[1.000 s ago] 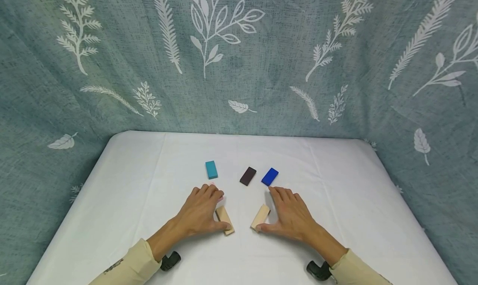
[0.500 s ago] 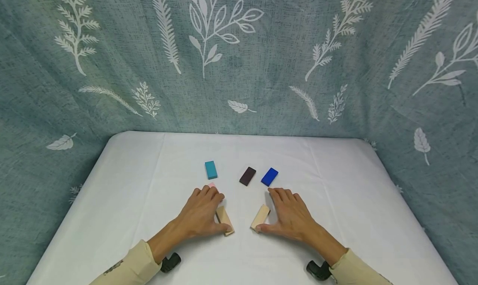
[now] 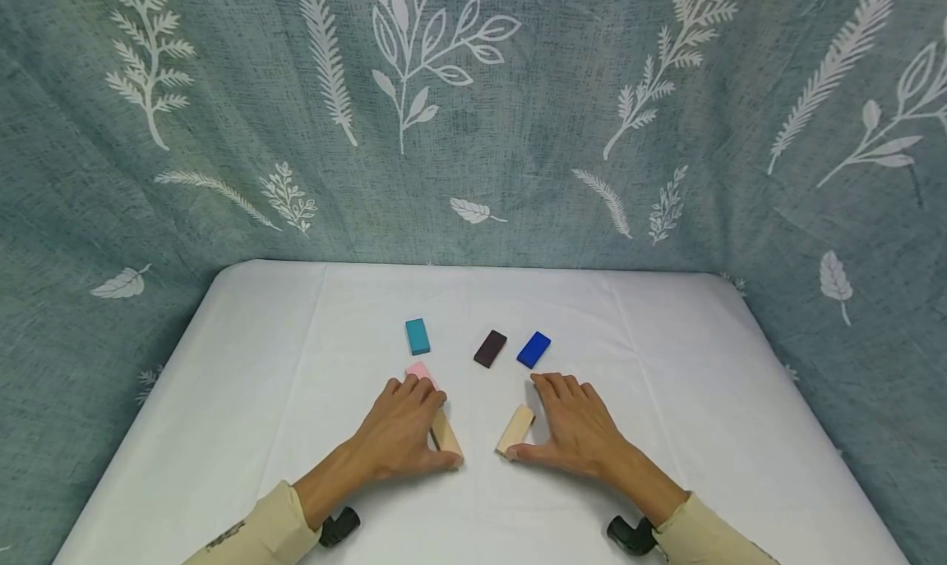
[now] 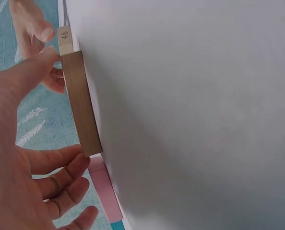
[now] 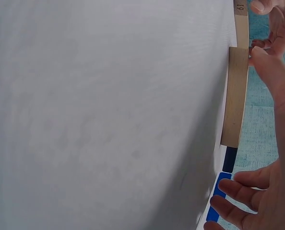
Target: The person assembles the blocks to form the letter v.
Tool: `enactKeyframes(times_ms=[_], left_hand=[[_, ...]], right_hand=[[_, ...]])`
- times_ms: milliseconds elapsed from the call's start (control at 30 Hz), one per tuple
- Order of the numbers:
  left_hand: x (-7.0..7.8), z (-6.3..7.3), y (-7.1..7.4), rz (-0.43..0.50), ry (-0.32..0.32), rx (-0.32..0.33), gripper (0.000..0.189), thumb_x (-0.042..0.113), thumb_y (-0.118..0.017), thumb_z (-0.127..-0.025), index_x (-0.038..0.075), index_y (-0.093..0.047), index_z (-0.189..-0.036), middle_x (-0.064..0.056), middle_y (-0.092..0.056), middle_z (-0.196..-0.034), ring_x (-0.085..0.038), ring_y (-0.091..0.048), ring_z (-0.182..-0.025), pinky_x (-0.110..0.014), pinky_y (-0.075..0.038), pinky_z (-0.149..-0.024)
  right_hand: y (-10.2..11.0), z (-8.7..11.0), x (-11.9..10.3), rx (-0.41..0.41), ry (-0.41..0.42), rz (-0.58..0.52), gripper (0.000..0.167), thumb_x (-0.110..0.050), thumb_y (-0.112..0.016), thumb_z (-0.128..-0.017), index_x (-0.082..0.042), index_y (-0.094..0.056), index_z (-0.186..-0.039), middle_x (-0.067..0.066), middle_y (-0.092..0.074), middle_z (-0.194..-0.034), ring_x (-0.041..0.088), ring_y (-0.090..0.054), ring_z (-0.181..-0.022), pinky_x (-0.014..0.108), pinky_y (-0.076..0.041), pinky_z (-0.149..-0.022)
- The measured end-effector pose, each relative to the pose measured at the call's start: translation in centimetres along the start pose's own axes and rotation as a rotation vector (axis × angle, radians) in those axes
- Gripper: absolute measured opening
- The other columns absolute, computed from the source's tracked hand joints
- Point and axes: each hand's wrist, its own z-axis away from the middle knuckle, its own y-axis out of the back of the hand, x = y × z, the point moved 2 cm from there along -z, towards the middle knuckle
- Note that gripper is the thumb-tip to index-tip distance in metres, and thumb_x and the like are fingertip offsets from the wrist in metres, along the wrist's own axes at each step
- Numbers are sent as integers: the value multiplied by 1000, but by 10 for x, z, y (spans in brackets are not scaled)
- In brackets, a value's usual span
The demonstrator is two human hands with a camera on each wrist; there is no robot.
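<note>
Two light wooden blocks lie on the white cloth, one near each hand. My left hand (image 3: 399,433) spans the left wooden block (image 3: 447,435) lengthwise; in the left wrist view the thumb is at one end and the index fingertip at the other. My right hand (image 3: 580,432) has its thumb at the near end of the right wooden block (image 3: 519,425). Its fingers are extended past the far end, with a gap to the wood visible in the right wrist view. Just beyond the left fingers, a pink block (image 3: 418,371) is partly hidden by them.
Behind the pink block lies a teal block (image 3: 418,336). A dark brown block (image 3: 491,349) and a blue block (image 3: 534,349) lie ahead of the right hand. The table (image 3: 629,310) ends at a green leaf-patterned curtain (image 3: 518,162).
My left hand has shifted slightly back toward me, its thumb sliding to the near end of its wooden block. More of the pink block shows. The right hand has barely moved.
</note>
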Motion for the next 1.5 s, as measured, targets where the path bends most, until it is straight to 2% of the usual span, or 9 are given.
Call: enactKeyframes(times_ms=[333, 567, 867, 1233, 1500], left_hand=[[4, 2, -1, -21, -4, -34, 81, 73, -76, -71, 6, -65, -115, -6, -59, -103, -23, -53, -96, -43, -43, -86], [4, 3, -1, -24, 6, -47, 83, 74, -76, -71, 5, -65, -117, -7, -60, -105, -24, -55, -99, -43, -43, -87], [4, 4, 0, -49, 0, -25, 83, 74, -76, -69, 5, -66, -115, -7, -61, -104, -24, -54, -96, -44, -44, -85], [3, 3, -1, -39, 2, -23, 82, 73, -77, -70, 5, -67, -114, -7, -62, -104, -24, -55, -96, -43, -43, -84], [3, 4, -1, -38, -3, -16, 82, 73, -78, -69, 5, -67, -114, -7, -62, -104, -24, -54, -95, -42, -43, -82]], right_hand=[[-1, -1, 1, -20, -7, 4, 118, -96, -51, -68, -5, -50, -144, 10, -56, -134, 31, -53, -121, 53, -43, -94], [0, 1, -1, -5, 11, -2, 112, -93, -56, -69, -6, -53, -141, 10, -57, -131, 31, -54, -119, 52, -43, -92], [3, 2, -5, -25, 23, -3, 106, -93, -56, -68, -8, -59, -133, 9, -60, -125, 30, -56, -115, 51, -43, -92], [4, 1, -14, -42, 35, -10, 84, -80, -69, -71, -12, -65, -120, 3, -62, -112, 23, -57, -105, 47, -43, -92], [4, 1, -18, -44, 22, -29, 80, -73, -75, -70, -9, -66, -119, 3, -63, -108, 22, -59, -101, 43, -46, -88]])
